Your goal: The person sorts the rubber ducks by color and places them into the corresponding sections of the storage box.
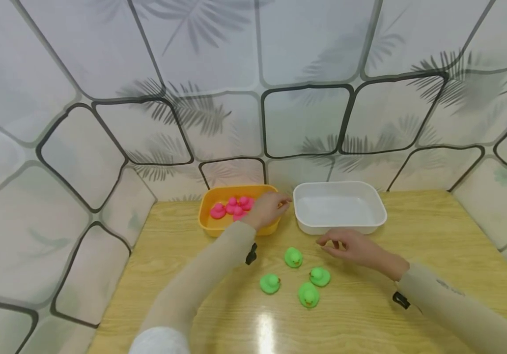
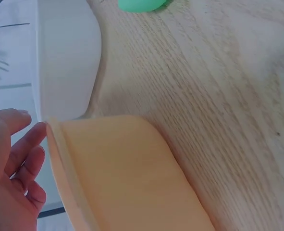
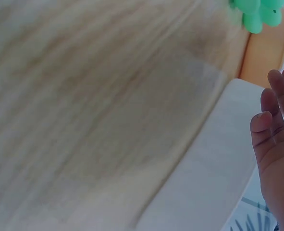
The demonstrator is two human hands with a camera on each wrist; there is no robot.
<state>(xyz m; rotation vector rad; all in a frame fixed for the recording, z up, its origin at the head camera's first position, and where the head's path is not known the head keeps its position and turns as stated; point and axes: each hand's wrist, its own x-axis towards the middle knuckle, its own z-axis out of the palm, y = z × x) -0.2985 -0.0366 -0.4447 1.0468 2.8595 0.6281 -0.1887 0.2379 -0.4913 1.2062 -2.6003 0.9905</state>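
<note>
My left hand (image 1: 267, 211) is above the right end of an orange plastic container (image 1: 208, 223), fingers loosely bent and nothing held. Inside that container lie several pink toy ducks (image 1: 218, 211), partly hidden by the hand. In the left wrist view the fingertips are close to the container's rim (image 2: 60, 139); whether they touch it, I cannot tell. My right hand (image 1: 348, 246) hovers by the front wall of a white container (image 1: 339, 206), its fingers relaxed and holding nothing. Several green toy ducks (image 1: 294, 257) sit on the table between the forearms.
The two containers stand side by side at the back of a wood-grain table (image 1: 430, 236), with a narrow gap between them. Behind them rises a patterned wall covering (image 1: 306, 123), which also closes off both sides.
</note>
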